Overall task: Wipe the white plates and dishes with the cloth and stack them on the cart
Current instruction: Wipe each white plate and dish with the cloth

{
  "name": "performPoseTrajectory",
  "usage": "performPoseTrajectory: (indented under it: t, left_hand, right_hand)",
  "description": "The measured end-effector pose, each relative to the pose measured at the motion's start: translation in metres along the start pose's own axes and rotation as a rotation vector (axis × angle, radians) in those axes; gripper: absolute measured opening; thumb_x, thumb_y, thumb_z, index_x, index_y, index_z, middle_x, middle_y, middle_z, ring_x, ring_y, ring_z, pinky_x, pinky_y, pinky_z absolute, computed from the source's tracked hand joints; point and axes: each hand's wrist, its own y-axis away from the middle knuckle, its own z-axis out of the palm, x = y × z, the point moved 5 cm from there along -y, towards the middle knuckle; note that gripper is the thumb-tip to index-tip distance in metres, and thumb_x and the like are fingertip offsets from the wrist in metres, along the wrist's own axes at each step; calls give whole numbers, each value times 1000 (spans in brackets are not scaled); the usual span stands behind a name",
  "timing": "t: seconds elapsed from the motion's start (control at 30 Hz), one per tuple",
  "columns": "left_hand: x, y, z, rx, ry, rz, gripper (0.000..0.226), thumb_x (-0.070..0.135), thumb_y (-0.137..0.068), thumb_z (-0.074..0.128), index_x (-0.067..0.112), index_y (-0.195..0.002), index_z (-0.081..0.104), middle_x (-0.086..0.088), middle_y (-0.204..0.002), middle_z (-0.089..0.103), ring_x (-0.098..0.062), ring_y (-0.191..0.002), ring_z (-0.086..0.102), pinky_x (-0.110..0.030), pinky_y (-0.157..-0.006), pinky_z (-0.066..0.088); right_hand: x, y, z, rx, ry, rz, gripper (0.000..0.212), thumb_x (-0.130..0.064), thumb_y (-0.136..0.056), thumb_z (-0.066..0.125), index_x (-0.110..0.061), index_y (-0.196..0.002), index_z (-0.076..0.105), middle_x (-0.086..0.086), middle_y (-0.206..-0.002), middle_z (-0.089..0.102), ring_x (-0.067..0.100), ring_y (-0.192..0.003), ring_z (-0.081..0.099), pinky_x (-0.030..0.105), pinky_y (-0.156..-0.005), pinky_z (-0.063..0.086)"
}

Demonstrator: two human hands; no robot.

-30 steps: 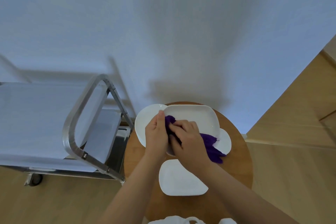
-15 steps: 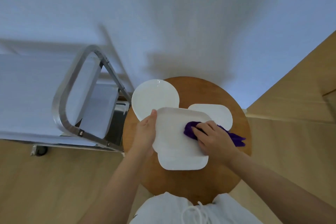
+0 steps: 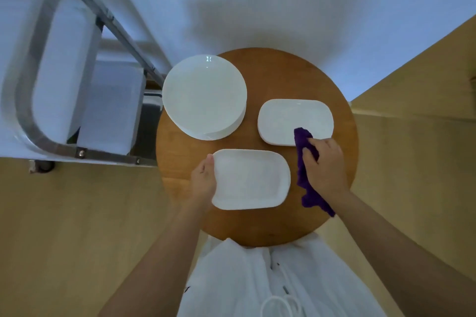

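Observation:
Three white dishes lie on a round wooden table [image 3: 268,69]. A stack of round plates [image 3: 204,96] sits at the table's back left, a rectangular dish [image 3: 288,117] at the right, and another rectangular dish [image 3: 251,179] at the front. My left hand [image 3: 204,181] grips the left edge of the front dish, thumb on its rim. My right hand [image 3: 325,165] holds a purple cloth [image 3: 304,162], whose top end lies on the near corner of the right dish.
A metal cart [image 3: 38,85] with a tubular handle and white shelves stands to the left of the table. A white wall runs behind the table, and the floor around it is wooden. My white garment [image 3: 270,278] hangs at the table's near edge.
The dish I held lifted and wiped has come down flat at the table's front. My right hand with the cloth has moved off it to the right. The view has tilted downward.

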Motion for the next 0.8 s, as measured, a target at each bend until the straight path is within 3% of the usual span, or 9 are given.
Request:
performPoseTrajectory:
  t: [0.1,0.3,0.4,0.5,0.67,0.8]
  left_hand:
    - [-14,-16,10,34,-45,-64,28,48,-101,31,27,-98,49,15,-82,47,-3,-73,43,-30,-80,33]
    - [-28,-43,21,97,-221,-52,39,47,-102,29,22,-96,57,6,-90,54,-11,-87,50,-29,-82,43]
    - [-31,-53,15,208,-546,63,52,42,-103,25,10,-120,62,-13,-117,58,-30,-114,50,-43,-101,39]
    - [-40,-59,18,231,-589,4,52,43,-103,23,15,-132,57,-13,-131,55,-33,-124,45,-45,-108,33]
    - [-48,-67,25,185,-653,8,51,36,-105,19,12,-140,48,-16,-136,52,-33,-129,41,-48,-112,27]
    - [-38,-64,35,216,-729,-5,50,39,-103,32,12,-144,37,-14,-144,41,-32,-133,33,-44,-110,27]
  right_hand:
    - [13,-1,7,-58,-75,98,27,-17,-94,50,-9,-118,59,1,-103,52,23,-99,52,27,-79,36]
    - [25,3,11,-65,-185,262,27,-20,-94,52,-11,-118,58,-3,-105,48,13,-95,50,23,-76,35]
    - [21,4,16,-93,-216,287,28,-21,-94,52,-12,-120,57,-4,-105,48,11,-92,50,22,-76,36]
    - [17,3,20,-121,-241,294,27,-19,-94,52,-12,-119,58,-3,-107,49,13,-93,52,24,-78,39]
    - [16,-3,27,-149,-268,316,28,-20,-95,51,-14,-121,56,-4,-109,48,12,-96,52,22,-76,40]
    - [21,-9,34,-160,-300,335,27,-22,-95,52,-15,-121,55,-6,-108,49,8,-91,51,13,-66,38]
